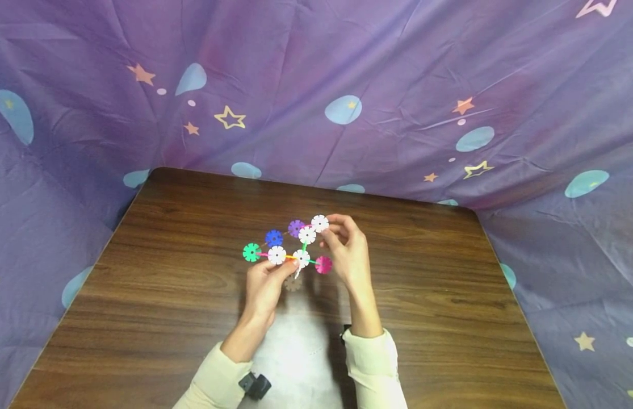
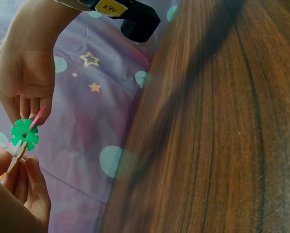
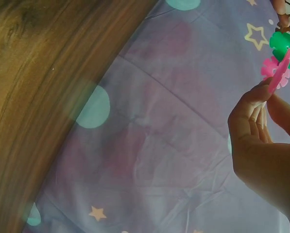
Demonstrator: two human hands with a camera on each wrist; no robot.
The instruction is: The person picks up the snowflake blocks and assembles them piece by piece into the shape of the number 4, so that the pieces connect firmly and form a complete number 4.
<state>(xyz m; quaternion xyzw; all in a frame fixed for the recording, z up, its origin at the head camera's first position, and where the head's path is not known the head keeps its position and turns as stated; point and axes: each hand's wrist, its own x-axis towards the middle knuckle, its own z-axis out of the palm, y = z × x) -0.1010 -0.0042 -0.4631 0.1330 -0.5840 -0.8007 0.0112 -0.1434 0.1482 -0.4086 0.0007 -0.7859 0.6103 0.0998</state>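
A joined figure of notched plastic snowflake discs is held up over the table by both hands. My left hand point(image 1: 262, 287) grips its lower side by thumb and fingers, near a white disc point(image 1: 277, 255) and an orange disc seen edge-on. At the upper right end, my right hand point(image 1: 353, 255) pinches the figure beside another white disc point(image 1: 319, 223). Along the far side run a blue disc point(image 1: 273, 238) and a purple disc point(image 1: 296, 229). A green disc point(image 1: 252, 253) forms the left end, a magenta disc point(image 1: 323, 264) the right. Below hangs a brownish disc point(image 1: 293, 283).
A dark wood-grain table point(image 1: 423, 318) lies under the hands, with a bright glare patch at its front middle. Purple cloth point(image 1: 296, 85) printed with stars and blobs surrounds the back and sides. A black wrist camera point(image 1: 256, 386) sits on the left sleeve.
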